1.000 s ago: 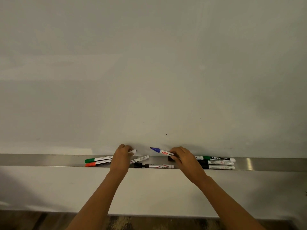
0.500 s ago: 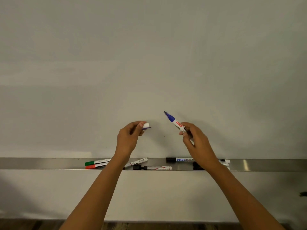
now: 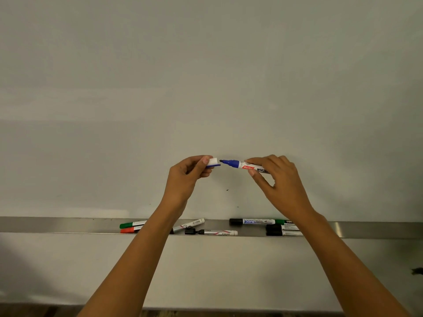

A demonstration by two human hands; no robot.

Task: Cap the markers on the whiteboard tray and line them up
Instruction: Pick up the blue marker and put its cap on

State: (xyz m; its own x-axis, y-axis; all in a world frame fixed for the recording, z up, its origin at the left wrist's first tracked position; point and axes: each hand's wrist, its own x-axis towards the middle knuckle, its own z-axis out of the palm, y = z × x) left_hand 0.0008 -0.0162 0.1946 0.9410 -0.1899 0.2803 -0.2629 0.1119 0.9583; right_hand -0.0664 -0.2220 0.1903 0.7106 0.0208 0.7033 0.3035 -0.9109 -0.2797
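Left hand [image 3: 187, 177] is pinching a white cap [image 3: 212, 162] with a blue clip, thumb on top, open end facing right. Right hand [image 3: 279, 179] grips the blue marker [image 3: 242, 165] by its barrel, bare tip pointing left at the cap. Tip and cap are just apart, not touching, both held up above the tray [image 3: 45, 225].

On that metal tray, left of the left forearm, a green marker [image 3: 131, 224] and a red marker [image 3: 129, 230] lie side by side. Between the arms a gray marker [image 3: 190, 225] sits slanted, with a black-ended marker [image 3: 210, 232] just in front of it; can't tell if that one's capped. Over on the right, a blue-label marker [image 3: 251, 221] with a black cap lies at the back, a green-capped marker [image 3: 282, 221] next in line, and two black-capped markers [image 3: 282, 227] in front, partly hidden by the right forearm.

Behind it all is the whiteboard [image 3: 206, 76], with a few tiny dark specks.
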